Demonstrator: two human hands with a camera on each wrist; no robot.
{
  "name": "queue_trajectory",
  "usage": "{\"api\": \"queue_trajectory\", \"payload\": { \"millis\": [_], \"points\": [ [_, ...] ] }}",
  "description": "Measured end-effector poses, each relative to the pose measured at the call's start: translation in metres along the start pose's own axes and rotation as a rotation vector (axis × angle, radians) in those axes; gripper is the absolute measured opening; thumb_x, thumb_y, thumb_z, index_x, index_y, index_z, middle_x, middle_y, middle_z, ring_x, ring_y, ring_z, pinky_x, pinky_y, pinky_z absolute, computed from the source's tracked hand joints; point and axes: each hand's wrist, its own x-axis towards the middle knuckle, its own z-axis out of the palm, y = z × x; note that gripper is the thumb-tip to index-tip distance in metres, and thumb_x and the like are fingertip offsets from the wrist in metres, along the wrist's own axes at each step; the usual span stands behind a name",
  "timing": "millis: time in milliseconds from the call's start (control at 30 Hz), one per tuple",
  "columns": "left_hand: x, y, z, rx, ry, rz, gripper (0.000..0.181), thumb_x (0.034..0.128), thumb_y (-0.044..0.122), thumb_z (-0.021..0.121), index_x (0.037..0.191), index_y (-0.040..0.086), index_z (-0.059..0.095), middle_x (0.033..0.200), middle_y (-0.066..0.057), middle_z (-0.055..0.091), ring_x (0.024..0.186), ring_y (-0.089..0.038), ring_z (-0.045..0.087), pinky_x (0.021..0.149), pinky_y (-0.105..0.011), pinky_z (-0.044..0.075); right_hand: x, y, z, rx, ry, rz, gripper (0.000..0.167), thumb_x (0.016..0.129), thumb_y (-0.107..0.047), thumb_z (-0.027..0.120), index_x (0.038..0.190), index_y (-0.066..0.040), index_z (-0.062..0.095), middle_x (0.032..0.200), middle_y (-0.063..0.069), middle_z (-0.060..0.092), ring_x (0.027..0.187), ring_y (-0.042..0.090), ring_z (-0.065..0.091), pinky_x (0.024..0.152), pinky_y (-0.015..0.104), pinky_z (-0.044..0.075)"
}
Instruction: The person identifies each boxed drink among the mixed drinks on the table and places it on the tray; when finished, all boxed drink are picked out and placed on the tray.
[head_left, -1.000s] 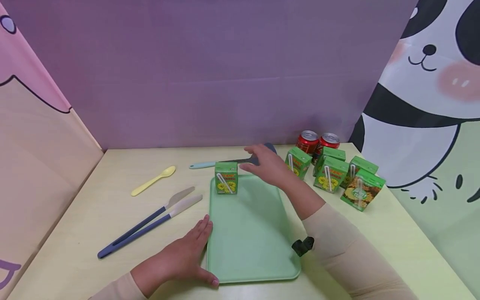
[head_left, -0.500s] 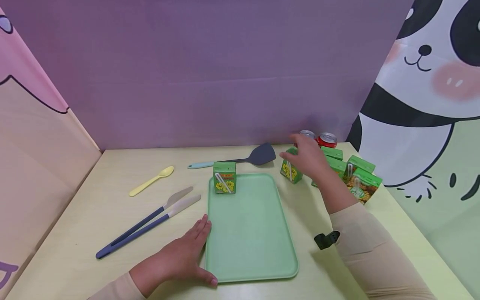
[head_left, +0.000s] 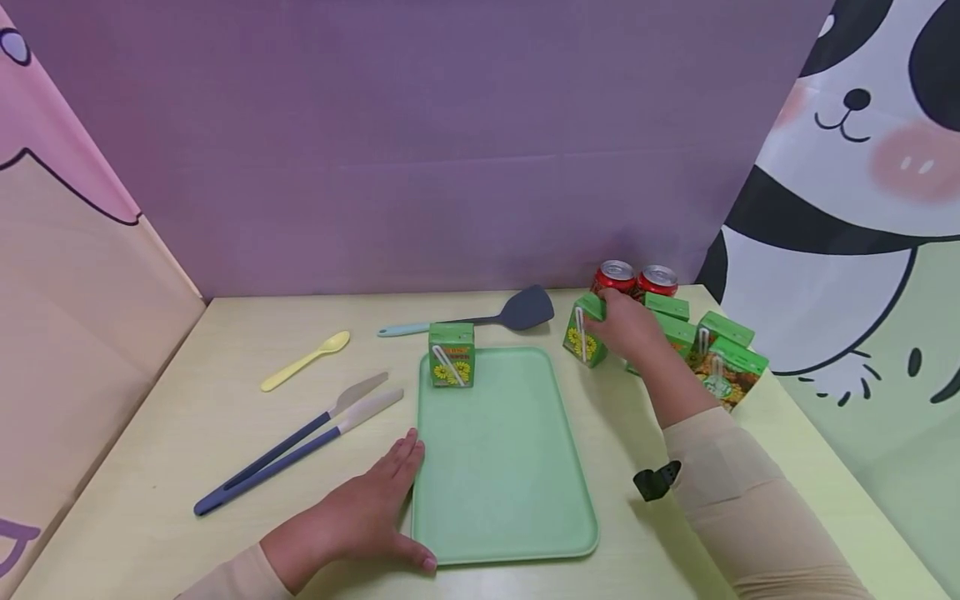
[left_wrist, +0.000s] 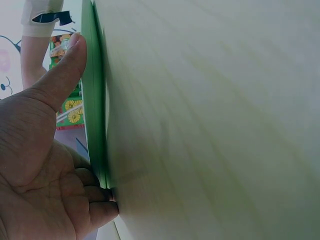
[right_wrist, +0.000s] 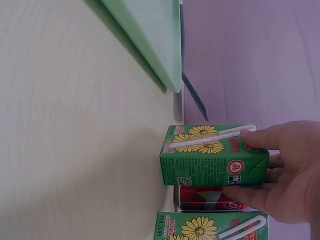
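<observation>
My right hand (head_left: pixel 630 323) holds the top of a green drink carton (head_left: pixel 584 332) with a straw on its front. In the right wrist view the thumb (right_wrist: pixel 262 137) lies on the carton's straw face, with fingers at its back and side. The carton stands upright right of the pale green tray (head_left: pixel 502 467). On the tray's far left corner stands another green drink carton (head_left: pixel 452 357). My left hand (head_left: pixel 367 508) rests along the tray's left edge, fingers extended and thumb at the near corner.
Right of my right hand stand several more green cartons (head_left: pixel 727 371), partly hidden by the arm. Behind are two red cans (head_left: pixel 657 281). A spatula (head_left: pixel 525 309) lies beyond the tray; a yellow spoon (head_left: pixel 306 361) and blue-handled tongs (head_left: pixel 292 450) lie to its left.
My right hand has moved right from above the tray's far end to the nearest carton at the right and taken hold of its top. The left hand stays at the tray.
</observation>
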Motion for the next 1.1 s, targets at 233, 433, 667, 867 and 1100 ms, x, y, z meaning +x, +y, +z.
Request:
{"api": "queue_trajectory", "payload": {
  "millis": [233, 433, 667, 867, 1100],
  "points": [
    [0.0, 0.002, -0.001, -0.001, -0.002, 0.004, 0.137, 0.059, 0.078, 0.074, 0.157, 0.003, 0.014, 0.166, -0.012, 0.002, 0.152, -0.031, 0.008, 0.115, -0.052, 0.031, 0.0, 0.004, -0.002, 0.029, 0.037, -0.016, 0.064, 0.094, -0.03, 0.064, 0.147, -0.003, 0.04, 0.145, 0.023, 0.047, 0.129, 0.044, 0.046, 0.105, 0.06, 0.038],
    [0.001, 0.002, -0.002, 0.002, -0.002, 0.004, 0.137, 0.0593, 0.078, 0.074, 0.157, 0.003, 0.015, 0.166, -0.012, 0.002, 0.152, -0.031, 0.008, 0.114, -0.053, 0.032, -0.006, -0.004, -0.01, 0.107, 0.041, -0.063, 0.061, 0.095, -0.025, 0.065, 0.147, -0.006, 0.04, 0.148, 0.02, 0.044, 0.134, 0.042, 0.042, 0.108, 0.061, 0.034],
    [0.0, 0.0, -0.001, -0.001, 0.005, 0.002, 0.137, 0.0588, 0.078, 0.075, 0.157, 0.002, 0.015, 0.166, -0.012, 0.002, 0.152, -0.031, 0.008, 0.114, -0.053, 0.032, -0.016, -0.028, -0.016, 0.197, 0.016, -0.191, 0.061, 0.096, -0.024, 0.064, 0.149, -0.01, 0.038, 0.152, 0.015, 0.04, 0.138, 0.038, 0.039, 0.11, 0.06, 0.034],
    [0.0, 0.0, 0.0, -0.005, -0.001, -0.003, 0.138, 0.0585, 0.078, 0.074, 0.157, 0.003, 0.014, 0.166, -0.011, 0.001, 0.152, -0.03, 0.008, 0.114, -0.053, 0.032, -0.022, -0.043, -0.001, 0.227, 0.016, -0.314, 0.057, 0.095, -0.022, 0.065, 0.146, -0.011, 0.044, 0.149, 0.014, 0.043, 0.135, 0.036, 0.043, 0.109, 0.057, 0.036],
    [0.001, 0.0, 0.0, -0.007, -0.001, -0.004, 0.138, 0.0581, 0.078, 0.075, 0.157, 0.003, 0.014, 0.166, -0.011, 0.001, 0.152, -0.031, 0.009, 0.113, -0.053, 0.033, -0.027, -0.054, 0.017, 0.217, -0.039, -0.405, 0.054, 0.094, -0.021, 0.067, 0.144, -0.01, 0.047, 0.148, 0.015, 0.045, 0.131, 0.035, 0.048, 0.107, 0.054, 0.04]
  ]
}}
